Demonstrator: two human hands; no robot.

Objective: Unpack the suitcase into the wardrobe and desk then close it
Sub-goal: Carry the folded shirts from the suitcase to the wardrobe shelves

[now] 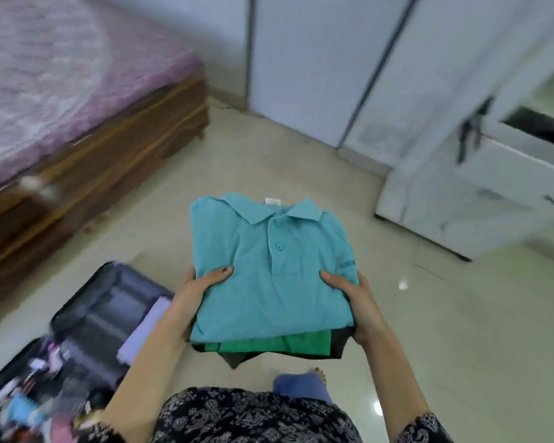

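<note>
I carry a stack of folded clothes in front of me: a teal polo shirt (269, 266) on top, a green garment (269, 343) under it and a dark one (237, 359) at the bottom. My left hand (199, 289) grips the stack's left edge, thumb on top. My right hand (355, 298) grips the right edge the same way. The open dark suitcase (87, 318) lies on the floor at lower left, with a lilac folded cloth (147, 327) and several small items inside. The white wardrobe (429, 91) stands ahead to the right, one door (467, 193) swung open.
A bed (61, 75) with a pink cover and a wooden frame runs along the left. Glossy beige floor tiles (461, 314) lie between the bed, suitcase and wardrobe. My foot (314, 375) shows below the stack.
</note>
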